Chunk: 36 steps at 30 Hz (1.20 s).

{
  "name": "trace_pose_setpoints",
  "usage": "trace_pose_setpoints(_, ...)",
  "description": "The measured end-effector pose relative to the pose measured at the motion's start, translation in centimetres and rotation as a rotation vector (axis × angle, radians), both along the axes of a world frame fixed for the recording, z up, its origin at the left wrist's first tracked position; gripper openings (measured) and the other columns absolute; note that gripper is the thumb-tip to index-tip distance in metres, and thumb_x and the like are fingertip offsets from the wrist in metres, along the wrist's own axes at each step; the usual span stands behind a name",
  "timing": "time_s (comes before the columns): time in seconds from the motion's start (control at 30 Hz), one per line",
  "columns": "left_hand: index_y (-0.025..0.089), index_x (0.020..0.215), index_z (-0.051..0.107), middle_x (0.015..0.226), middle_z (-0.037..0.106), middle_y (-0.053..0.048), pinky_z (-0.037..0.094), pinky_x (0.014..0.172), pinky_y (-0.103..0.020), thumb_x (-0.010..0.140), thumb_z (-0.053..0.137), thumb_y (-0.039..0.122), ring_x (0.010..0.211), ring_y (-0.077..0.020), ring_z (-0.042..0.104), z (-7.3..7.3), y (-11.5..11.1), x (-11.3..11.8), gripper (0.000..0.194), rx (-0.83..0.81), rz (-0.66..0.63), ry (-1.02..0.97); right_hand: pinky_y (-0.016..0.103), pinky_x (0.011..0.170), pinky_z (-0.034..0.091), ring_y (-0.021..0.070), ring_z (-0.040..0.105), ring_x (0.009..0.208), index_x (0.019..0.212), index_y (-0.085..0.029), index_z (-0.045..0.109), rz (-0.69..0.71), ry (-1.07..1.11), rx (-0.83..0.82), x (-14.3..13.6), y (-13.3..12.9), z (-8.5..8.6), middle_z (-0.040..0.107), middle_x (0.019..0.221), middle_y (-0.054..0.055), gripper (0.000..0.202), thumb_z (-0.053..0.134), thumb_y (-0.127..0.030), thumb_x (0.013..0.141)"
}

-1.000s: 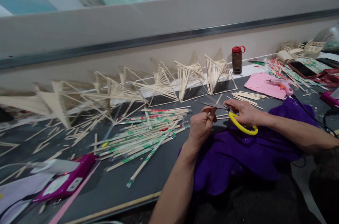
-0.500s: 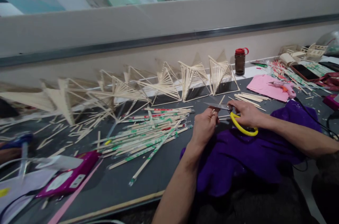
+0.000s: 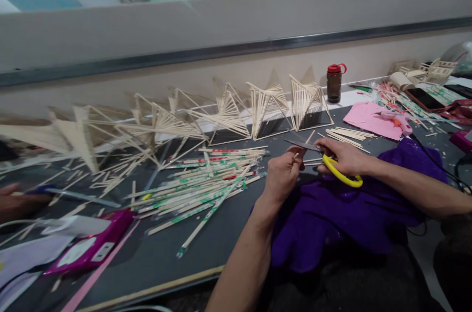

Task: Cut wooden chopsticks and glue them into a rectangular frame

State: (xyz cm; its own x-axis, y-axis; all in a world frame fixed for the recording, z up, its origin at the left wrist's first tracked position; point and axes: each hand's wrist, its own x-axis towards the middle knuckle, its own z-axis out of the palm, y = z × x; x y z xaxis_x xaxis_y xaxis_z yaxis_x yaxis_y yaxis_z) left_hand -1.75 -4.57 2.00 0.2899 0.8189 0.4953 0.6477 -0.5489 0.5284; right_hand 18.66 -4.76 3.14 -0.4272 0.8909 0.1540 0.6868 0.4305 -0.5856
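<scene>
Yellow-handled scissors (image 3: 342, 174) are in my right hand (image 3: 337, 153), which grips them around the pivot, with the yellow loops hanging below the fingers. Their metal blade (image 3: 303, 144) reaches left over my left hand (image 3: 283, 170). That hand is closed on a thin wooden stick (image 3: 296, 156), of which only a short end shows. How far the blade touches the stick, I cannot tell. Both hands are above a purple cloth (image 3: 332, 218) on my lap and the table's edge. Loose bare sticks (image 3: 348, 139) lie just beyond my right hand.
Several stick-built twisted frames (image 3: 271, 108) line the wall. Wrapped chopsticks (image 3: 206, 184) lie left of my hands. A red-lidded bottle (image 3: 334, 86), pink cloth (image 3: 363, 120) and glue gun (image 3: 396, 120) sit to the right. At far left are a magenta power strip (image 3: 94, 243) and another person's hand (image 3: 16, 206).
My hands keep nearly the same hold, with the scissors shifted slightly. At far left, the other person's hand has come further into view, and the long clear stick by it has swung toward level.
</scene>
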Motion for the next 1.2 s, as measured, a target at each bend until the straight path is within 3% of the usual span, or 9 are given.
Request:
trace_pose_setpoints(0.13,0.021,0.068,0.065,0.069,0.071,-0.001,0.043,0.061,-0.023,0.090,0.046,0.025,0.057,-0.0126,0.063,-0.4,-0.3,0.5,0.029,0.092,0.027,0.055,0.034,0.083,0.042,0.0200,0.054,0.095,0.128,-0.017,0.049,0.061,0.082,0.061,0.3,0.0,0.1,0.058,0.115,0.010,0.066,0.073,-0.037,0.070)
trace_pose_setpoints(0.37,0.020,0.077,0.067,0.061,0.068,0.000,0.042,0.060,-0.023,0.091,0.045,0.026,0.053,-0.0132,0.062,-0.6,-0.3,0.8,0.027,0.083,0.073,0.081,0.027,0.065,0.035,0.0142,0.048,0.071,0.120,-0.019,0.052,0.047,0.032,-0.036,0.3,0.1,0.0,0.054,0.084,-0.001,0.049,0.065,-0.035,0.076)
trace_pose_setpoints(0.53,0.020,0.082,0.067,0.059,0.068,0.000,0.042,0.058,-0.024,0.091,0.044,0.026,0.051,-0.0136,0.061,-0.6,0.0,0.5,0.025,0.028,0.057,0.061,0.026,0.062,0.032,0.0134,0.044,0.067,0.115,-0.019,0.054,0.041,0.033,0.018,0.1,0.4,-0.5,0.051,0.078,-0.002,0.040,0.058,-0.028,0.077)
trace_pose_setpoints(0.77,0.020,0.075,0.065,0.061,0.068,-0.001,0.043,0.062,-0.025,0.091,0.042,0.028,0.055,-0.0144,0.063,-0.9,0.4,0.3,0.029,0.004,0.038,0.076,0.027,0.061,0.032,0.0135,0.044,0.065,0.117,-0.019,0.054,0.032,0.028,0.029,0.3,0.3,-0.7,0.053,0.077,-0.001,0.042,0.056,-0.028,0.076)
trace_pose_setpoints(0.9,0.020,0.082,0.066,0.058,0.067,0.000,0.043,0.061,-0.025,0.090,0.042,0.027,0.056,-0.0152,0.063,-0.8,0.5,0.3,0.026,0.002,0.010,0.070,0.026,0.060,0.031,0.0127,0.042,0.062,0.114,-0.019,0.056,0.021,0.032,0.054,0.4,0.5,-0.8,0.053,0.074,-0.001,0.040,0.057,-0.024,0.075)
trace_pose_setpoints(1.07,0.020,0.093,0.064,0.055,0.064,0.004,0.043,0.059,-0.021,0.093,0.044,0.035,0.051,-0.0116,0.059,-0.4,0.3,0.2,0.025,-0.027,-0.002,-0.095,0.025,0.058,0.031,0.0108,0.042,0.058,0.100,-0.019,0.060,-0.053,0.128,0.041,0.9,1.3,-1.3,0.052,0.066,-0.004,0.026,0.053,-0.020,0.075)
trace_pose_setpoints(1.2,0.019,0.104,0.063,0.057,0.061,0.005,0.038,0.048,-0.020,0.092,0.049,0.039,0.043,-0.0080,0.048,0.1,0.4,0.0,0.027,-0.103,-0.026,-0.414,0.025,0.060,0.034,0.0111,0.046,0.060,0.101,-0.019,0.060,-0.095,0.223,0.056,1.4,1.8,-1.3,0.055,0.068,-0.004,0.028,0.055,-0.025,0.074)
